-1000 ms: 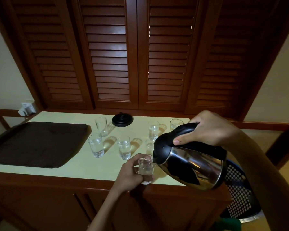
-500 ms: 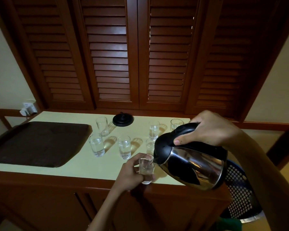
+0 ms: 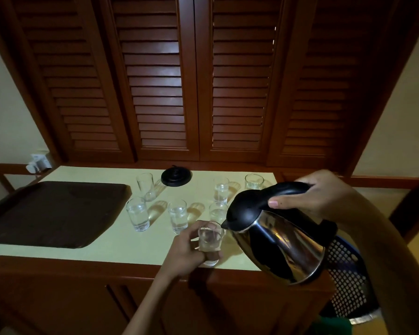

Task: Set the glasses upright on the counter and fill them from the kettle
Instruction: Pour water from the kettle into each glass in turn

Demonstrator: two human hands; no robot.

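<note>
The left hand [image 3: 188, 247] comes up from the bottom centre of the frame, its fingers curled around a small glass [image 3: 209, 240] that stands upright on the counter [image 3: 121, 247] close to its front edge. The glass looks partly filled, though the dim light makes the level hard to judge. The right hand [image 3: 322, 192] reaches in from the right of the frame, wrapped tight on the black handle of the kettle [image 3: 279, 234], thumb lying along the top. The kettle, steel with a black lid, is tipped down to the left, its spout just at the rim of the held glass.

Behind the kettle, at the lower right, a blue perforated basket [image 3: 346, 274] sits below counter level.

Farther back on the pale counter, six more glasses stand upright. Three form a middle row: the left glass [image 3: 137, 214], the centre glass [image 3: 177, 216], and one partly hidden behind the kettle lid [image 3: 217, 212]. Three stand in the back row: one at left [image 3: 145, 186], one in the middle [image 3: 221, 191], and one at right [image 3: 253, 182]. All but the back left one seem to hold water.

A dark tray [image 3: 51, 213] lies flat on the left part of the counter. A round black kettle base [image 3: 176, 177] rests near the back edge, between the back left and back middle glasses. A white plug [image 3: 38, 162] sits at the wall on the far left. Louvred wooden doors [image 3: 191, 76] fill the upper frame.
</note>
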